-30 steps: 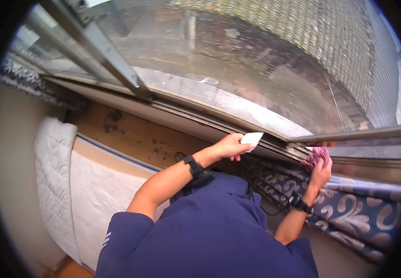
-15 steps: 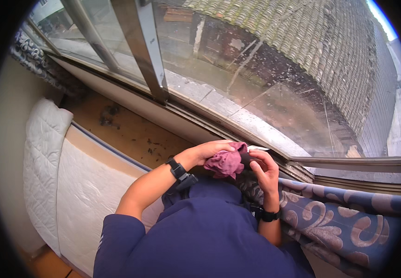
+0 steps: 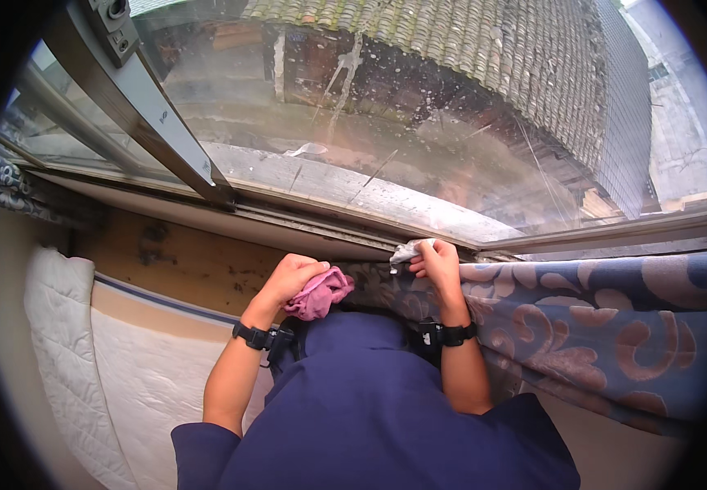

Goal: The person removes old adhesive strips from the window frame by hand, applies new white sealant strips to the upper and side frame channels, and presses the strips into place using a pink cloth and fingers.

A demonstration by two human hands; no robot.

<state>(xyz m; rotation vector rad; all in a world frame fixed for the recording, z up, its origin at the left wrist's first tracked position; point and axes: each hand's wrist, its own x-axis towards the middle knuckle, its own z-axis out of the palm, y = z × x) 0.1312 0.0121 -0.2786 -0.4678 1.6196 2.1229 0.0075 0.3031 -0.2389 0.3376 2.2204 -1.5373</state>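
Observation:
My left hand (image 3: 294, 276) is closed around a bunched pink cloth (image 3: 319, 296), which hangs out to the right of its fingers. To the right and slightly farther off, my right hand (image 3: 439, 265) pinches a small crumpled white piece (image 3: 406, 252), like tissue or thin film. The two hands are apart, both just on my side of the window track (image 3: 321, 226). Black straps with small devices circle both wrists.
A large window pane (image 3: 353, 139) with spots on it fills the far side, with a metal window frame (image 3: 145, 122) at left. Blue patterned curtain (image 3: 574, 327) bunches at right. White quilted bedding (image 3: 137, 367) lies at left, beside a stained brown wooden surface (image 3: 182, 257).
My hands were together at the pink cloth and have separated. The left has moved left with the cloth, and the right now holds the white piece away from it. The view has turned.

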